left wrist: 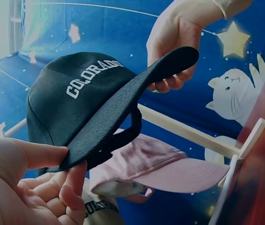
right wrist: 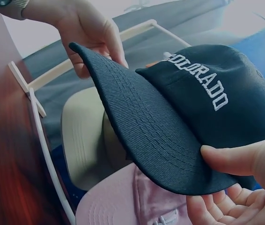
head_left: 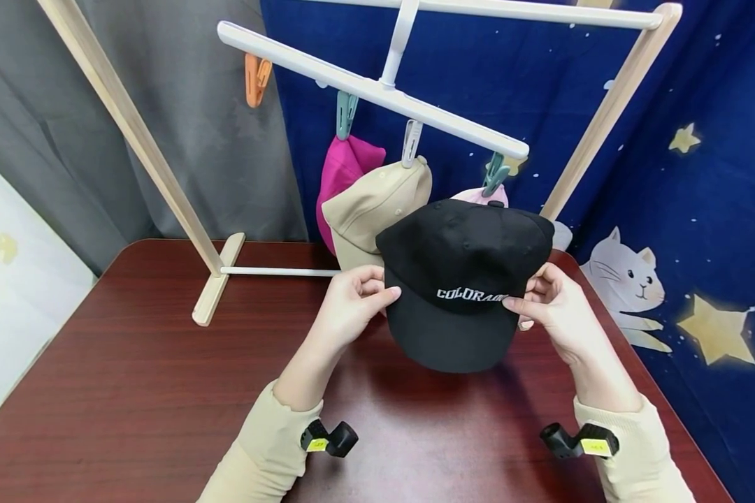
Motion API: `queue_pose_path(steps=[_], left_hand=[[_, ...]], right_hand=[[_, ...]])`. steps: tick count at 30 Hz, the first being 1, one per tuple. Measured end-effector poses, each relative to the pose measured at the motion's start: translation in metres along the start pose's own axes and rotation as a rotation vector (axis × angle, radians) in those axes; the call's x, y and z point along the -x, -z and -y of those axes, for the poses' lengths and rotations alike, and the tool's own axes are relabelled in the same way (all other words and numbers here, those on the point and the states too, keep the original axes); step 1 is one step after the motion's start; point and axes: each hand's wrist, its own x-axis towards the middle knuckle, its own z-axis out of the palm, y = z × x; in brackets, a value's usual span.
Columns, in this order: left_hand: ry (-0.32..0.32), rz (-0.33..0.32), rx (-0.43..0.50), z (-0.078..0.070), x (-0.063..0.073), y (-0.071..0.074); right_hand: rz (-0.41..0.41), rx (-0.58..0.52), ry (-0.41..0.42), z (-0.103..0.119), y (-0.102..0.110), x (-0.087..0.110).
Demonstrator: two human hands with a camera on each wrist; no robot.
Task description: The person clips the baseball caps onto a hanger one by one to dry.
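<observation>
A black baseball cap (head_left: 465,241) with white COLORADO lettering is held up in front of the hanging rack, its brim toward me and low. My left hand (head_left: 356,300) pinches one side of the brim between thumb and fingers. At the opposite side, my right hand (head_left: 556,307) pinches the brim near the crown, thumb on top and fingers beneath, as the right wrist view shows. Close behind hangs a pink cap (left wrist: 156,164), mostly hidden in the head view. A green clip (head_left: 495,173) grips the pink cap from above.
A tilted white bar (head_left: 365,87) hangs from the wooden stand (head_left: 126,119). A magenta cap (head_left: 346,168) hangs from a teal clip (head_left: 346,112), a beige cap (head_left: 377,199) from a white clip (head_left: 412,143). An orange clip (head_left: 256,78) hangs at the left. Below is a brown table (head_left: 163,391).
</observation>
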Motion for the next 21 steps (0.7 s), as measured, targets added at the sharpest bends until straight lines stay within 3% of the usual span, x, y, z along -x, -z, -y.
queue_pose_path(steps=[21], left_hand=[[0.032, -0.038, -0.032, -0.013, 0.011, 0.039]], right_hand=[[-0.012, 0.023, 0.059, 0.008, -0.037, -0.012]])
